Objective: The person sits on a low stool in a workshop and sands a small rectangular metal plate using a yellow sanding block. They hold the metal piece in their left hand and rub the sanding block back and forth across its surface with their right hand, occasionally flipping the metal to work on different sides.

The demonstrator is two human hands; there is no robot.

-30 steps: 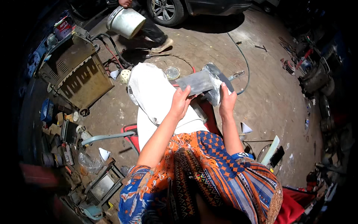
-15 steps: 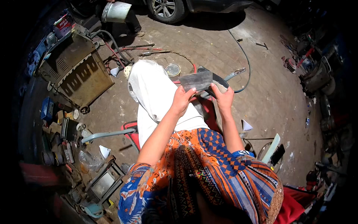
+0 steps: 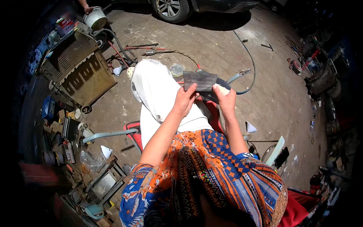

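We've got the plate [image 3: 200, 79] pinched in our left hand [image 3: 184, 100], right of our knee [image 3: 149, 70], looks light, stiff, maybe slick, so near edge's probably the best hold, while our right hand [image 3: 227, 100] grips a pale-patched dark piece [image 3: 223, 89] beside it.

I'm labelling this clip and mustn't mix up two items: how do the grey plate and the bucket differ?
Shape: the plate is flat and four-sided; the bucket is round and deep. Colour: the plate is dark grey, the bucket whitish. Place: the plate is close, in the left hand; the bucket is farther off, at another person's hand. Both have a hand on them.
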